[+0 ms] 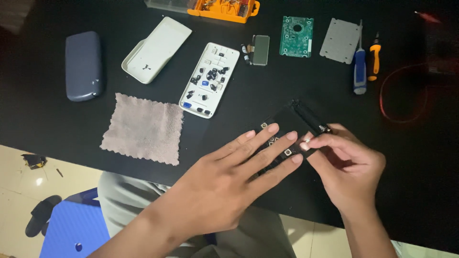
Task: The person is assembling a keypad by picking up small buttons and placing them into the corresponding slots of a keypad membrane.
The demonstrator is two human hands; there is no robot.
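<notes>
My left hand (229, 177) lies flat, fingers spread, on a black keypad panel (287, 122) with small square keys near the table's front edge. My right hand (346, 165) is beside it, thumb and forefinger pinched on a tiny pale key (307, 141) at the panel's right edge. A black bar runs along the panel's far side. Further back lies an open white calculator shell (209, 79) holding several loose black and blue keys.
On the black table (420, 157): a pink cloth (143, 128), a white back cover (157, 48), a dark blue case (83, 65), a small display (260, 49), a green circuit board (296, 36), a grey plate (339, 40), two screwdrivers (366, 62), an orange parts box (224, 8), a red wire (401, 95).
</notes>
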